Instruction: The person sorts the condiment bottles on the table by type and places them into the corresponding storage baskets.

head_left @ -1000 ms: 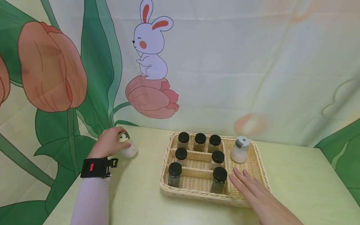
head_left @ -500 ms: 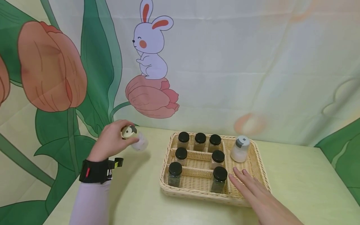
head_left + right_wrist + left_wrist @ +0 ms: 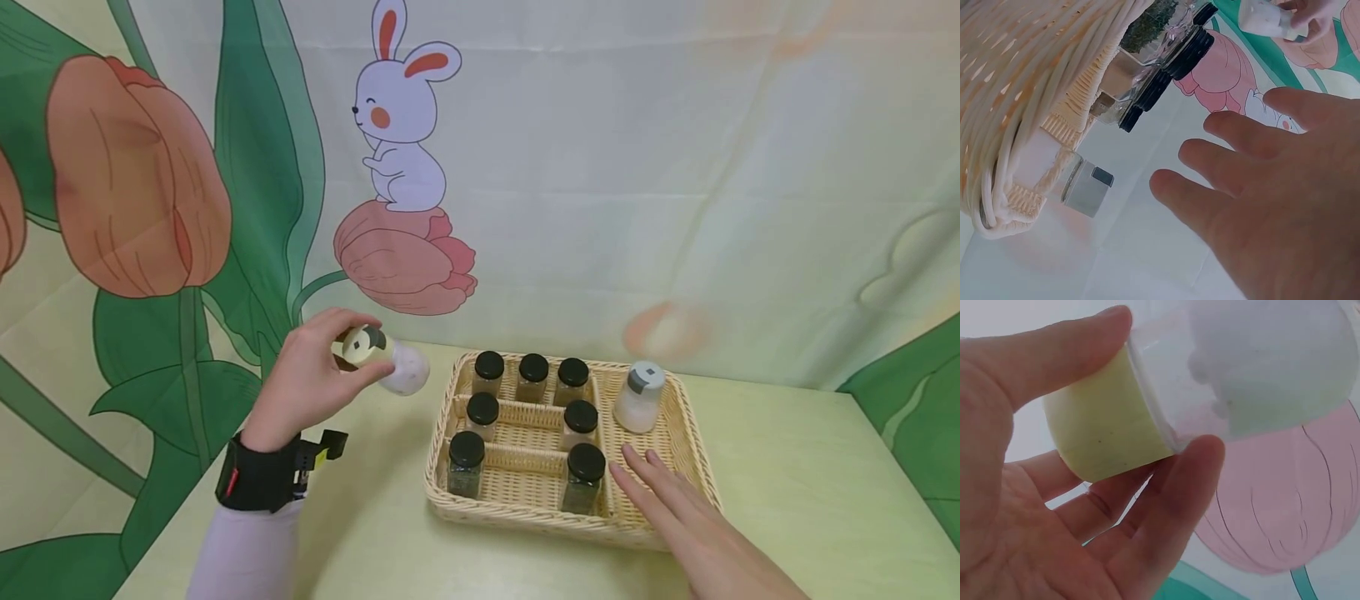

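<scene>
My left hand (image 3: pixel 311 379) holds a small clear shaker (image 3: pixel 390 362) with white contents and a pale yellow cap, lifted off the table and tipped on its side left of the wicker basket (image 3: pixel 517 512). In the left wrist view thumb and fingers (image 3: pixel 1172 487) pinch the yellow cap (image 3: pixel 1107 425). My right hand (image 3: pixel 675 508) lies flat with straight fingers over the basket's front right corner, holding nothing. A second white shaker with a grey cap (image 3: pixel 639 398) stands in the basket's right compartment. Several black-lidded spice jars (image 3: pixel 533 377) fill the left compartments.
The pale green table (image 3: pixel 810 492) runs bare to the right of the basket and in front of it. A cloth backdrop with a rabbit (image 3: pixel 397 117) and tulips hangs directly behind the table's far edge.
My left hand has lifted the shaker off the table and carried it up and to the right, toward the basket. The right hand has stayed where it was.
</scene>
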Available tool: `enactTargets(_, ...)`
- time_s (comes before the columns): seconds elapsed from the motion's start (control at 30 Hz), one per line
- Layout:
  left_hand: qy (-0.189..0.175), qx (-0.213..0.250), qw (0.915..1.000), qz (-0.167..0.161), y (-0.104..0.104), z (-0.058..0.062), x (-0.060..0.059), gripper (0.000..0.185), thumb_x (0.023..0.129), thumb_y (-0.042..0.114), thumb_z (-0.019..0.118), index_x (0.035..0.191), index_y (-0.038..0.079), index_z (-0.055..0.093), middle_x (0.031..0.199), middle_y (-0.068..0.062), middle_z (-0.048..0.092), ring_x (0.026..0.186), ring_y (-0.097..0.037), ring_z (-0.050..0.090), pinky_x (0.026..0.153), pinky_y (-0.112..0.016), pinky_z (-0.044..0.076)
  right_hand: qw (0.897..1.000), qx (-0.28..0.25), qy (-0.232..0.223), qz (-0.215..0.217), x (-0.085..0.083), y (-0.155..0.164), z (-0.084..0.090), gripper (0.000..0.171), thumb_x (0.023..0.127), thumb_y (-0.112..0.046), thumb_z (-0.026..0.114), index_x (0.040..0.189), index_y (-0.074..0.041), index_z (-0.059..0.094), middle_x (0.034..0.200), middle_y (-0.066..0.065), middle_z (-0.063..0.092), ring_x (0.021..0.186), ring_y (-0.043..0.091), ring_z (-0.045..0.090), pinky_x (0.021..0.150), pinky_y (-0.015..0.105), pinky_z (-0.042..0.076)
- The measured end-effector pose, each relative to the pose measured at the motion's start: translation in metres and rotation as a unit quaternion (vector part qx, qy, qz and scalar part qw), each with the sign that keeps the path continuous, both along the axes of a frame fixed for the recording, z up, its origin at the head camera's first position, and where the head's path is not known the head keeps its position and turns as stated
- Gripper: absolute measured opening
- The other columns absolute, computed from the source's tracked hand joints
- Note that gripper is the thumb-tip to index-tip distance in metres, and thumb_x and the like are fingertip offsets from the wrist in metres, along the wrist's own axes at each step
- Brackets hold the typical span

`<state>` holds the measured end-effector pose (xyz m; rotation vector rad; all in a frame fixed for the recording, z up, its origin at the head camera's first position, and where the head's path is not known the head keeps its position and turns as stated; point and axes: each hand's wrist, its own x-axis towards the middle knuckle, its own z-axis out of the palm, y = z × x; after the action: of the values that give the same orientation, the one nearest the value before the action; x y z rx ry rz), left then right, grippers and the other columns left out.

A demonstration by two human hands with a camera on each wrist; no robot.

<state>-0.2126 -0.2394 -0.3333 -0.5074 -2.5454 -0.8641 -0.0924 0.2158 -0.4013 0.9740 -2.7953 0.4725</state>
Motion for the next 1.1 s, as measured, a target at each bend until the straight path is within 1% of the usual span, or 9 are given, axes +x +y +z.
enactTargets(0.07,0.006,0.009,0.9999,-0.011,0.005,0.002,0.003,0.044,0.083,0.023,0.089,0.121,0.012,0.070,0.111,-0.002,0.067,0.091,-0.014,0.062,0.068,-0.029,0.061,1.000,0.004,-0.008,-0.008,0.000,-0.001,0.001,0.135,0.060,-0.074,0.086,0.167,-0.026,0.019,0.174,0.000,0.019,0.160,0.015,0.017,0.117,0.059,0.035)
enactTargets(0.13,0.011,0.018,0.9996,-0.020,0.011,0.004,0.005,0.045,0.082,0.023,0.090,0.122,0.013,0.070,0.111,0.000,0.067,0.090,-0.012,0.061,0.068,-0.029,0.061,1.000,0.004,-0.010,-0.014,0.001,-0.001,0.002,0.136,0.059,-0.074,0.086,0.167,-0.027,0.019,0.174,0.000,0.019,0.159,0.017,0.021,0.109,0.059,0.043)
enactTargets(0.3,0.019,0.033,0.9981,-0.049,0.023,0.006,0.011,0.046,0.080,0.023,0.091,0.121,0.016,0.070,0.109,0.004,0.067,0.089,-0.009,0.059,0.067,-0.026,0.059,1.000,-0.005,0.000,-0.017,0.001,-0.002,0.002,0.138,0.056,-0.073,0.088,0.167,-0.026,0.020,0.172,0.001,0.022,0.155,0.021,0.028,0.108,0.055,0.046)
enactTargets(0.33,0.019,0.036,0.9976,-0.056,0.026,0.006,0.012,0.047,0.080,0.022,0.092,0.121,0.017,0.070,0.109,0.005,0.067,0.089,-0.009,0.058,0.067,-0.026,0.059,1.000,-0.005,0.001,-0.019,0.001,-0.003,0.002,0.138,0.056,-0.074,0.088,0.167,-0.026,0.020,0.172,0.002,0.023,0.153,0.023,0.031,0.099,0.060,0.050)
enactTargets(0.43,0.014,0.047,0.9955,-0.081,0.034,0.006,0.016,0.048,0.079,0.021,0.092,0.121,0.018,0.070,0.110,0.006,0.067,0.090,-0.008,0.058,0.067,-0.026,0.059,1.000,-0.011,-0.002,-0.021,0.001,-0.004,0.002,0.138,0.057,-0.074,0.088,0.167,-0.026,0.020,0.171,0.003,0.024,0.149,0.030,0.037,0.095,0.067,0.050)
enactTargets(0.63,0.010,0.063,0.9898,-0.127,0.051,0.009,0.024,0.048,0.078,0.021,0.093,0.121,0.019,0.071,0.112,0.008,0.067,0.090,-0.007,0.059,0.068,-0.028,0.059,0.999,-0.011,0.009,-0.029,0.003,-0.006,0.003,0.139,0.057,-0.072,0.089,0.167,-0.026,0.020,0.171,0.002,0.024,0.147,0.028,0.039,0.094,0.062,0.053)
enactTargets(0.73,0.016,0.064,0.9872,-0.145,0.058,0.009,0.028,0.047,0.078,0.022,0.092,0.120,0.019,0.071,0.111,0.009,0.067,0.091,-0.007,0.059,0.068,-0.028,0.058,0.999,-0.008,0.018,-0.039,0.003,-0.008,0.005,0.133,0.062,-0.072,0.087,0.167,-0.026,0.020,0.169,0.001,0.027,0.145,0.024,0.042,0.093,0.058,0.055)
enactTargets(0.87,0.017,0.062,0.9837,-0.168,0.067,0.006,0.031,0.048,0.078,0.023,0.092,0.121,0.020,0.070,0.112,0.010,0.068,0.092,-0.007,0.059,0.068,-0.028,0.057,0.998,-0.011,0.021,-0.051,0.004,-0.011,0.007,0.123,0.070,-0.073,0.082,0.166,-0.029,0.021,0.166,-0.003,0.032,0.141,0.021,0.046,0.092,0.053,0.057)
enactTargets(1.1,-0.010,0.070,0.9745,-0.213,0.085,-0.002,0.035,0.047,0.079,0.025,0.092,0.120,0.021,0.070,0.108,0.009,0.066,0.091,-0.008,0.060,0.068,-0.028,0.058,0.997,-0.029,0.010,-0.066,0.005,-0.015,0.007,0.120,0.069,-0.072,0.083,0.165,-0.034,0.022,0.162,-0.008,0.036,0.136,0.019,0.051,0.086,0.050,0.058)
